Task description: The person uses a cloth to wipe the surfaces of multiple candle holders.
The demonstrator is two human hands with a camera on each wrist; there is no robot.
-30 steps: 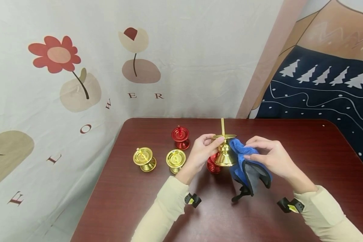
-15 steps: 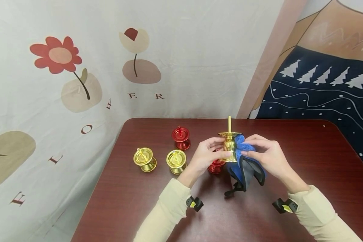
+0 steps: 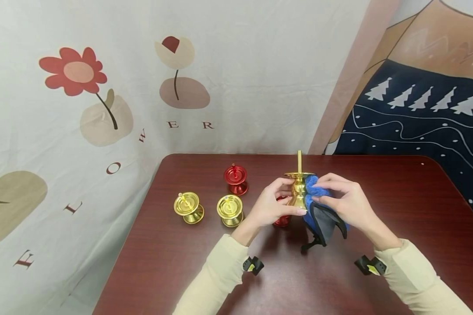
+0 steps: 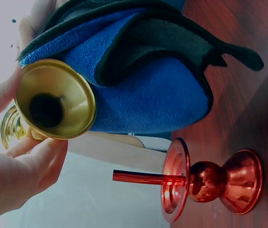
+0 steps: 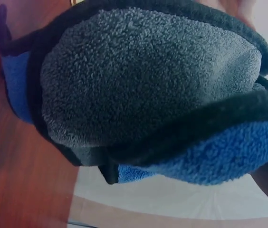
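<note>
Held up over the table is a gold candle holder (image 3: 298, 192), upright, with a thin stem rising from its dish. My left hand (image 3: 270, 203) grips it from the left, thumb at the flared foot and fingers round the body. The left wrist view looks into the hollow underside of its foot (image 4: 60, 99). A blue and grey cloth with black edging (image 3: 324, 221) is pinched in my right hand (image 3: 348, 199) and pressed against the holder's right side. Grey and blue folds of the cloth (image 5: 148, 80) fill most of the right wrist view.
A red candle holder (image 4: 207, 181) stands on the table (image 3: 398, 210), partly hidden behind my left hand in the head view. To the left stand two gold candle holders (image 3: 188, 209) and another red one (image 3: 235, 176). Printed curtains (image 3: 260, 87) hang behind the table.
The gold candle holder has moved slightly right and up. My left thumb has shifted from just under the dish down to the foot. The cloth stays against the holder, its hanging folds shifted.
</note>
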